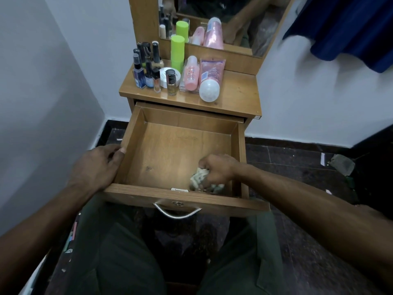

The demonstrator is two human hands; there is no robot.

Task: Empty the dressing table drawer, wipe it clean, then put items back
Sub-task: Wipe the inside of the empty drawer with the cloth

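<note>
The wooden drawer (170,150) of the dressing table is pulled out wide, and its inside holds nothing but a cloth. My right hand (217,169) is inside at the near right corner, shut on a crumpled pale patterned cloth (200,180) pressed to the drawer floor. My left hand (95,167) grips the drawer's left wall from outside. On the tabletop (238,96) stand the cosmetics: several small dark bottles (146,69), a white jar (168,76), a lime green tube (177,53), a pink bottle (191,74) and a pink tube with a white cap (209,81).
A mirror (223,20) rises behind the tabletop. White walls close in on both sides. A blue cloth (350,28) hangs at the upper right. The floor is dark tile with some debris (342,165) at the right. A metal handle (177,211) hangs on the drawer front above my knees.
</note>
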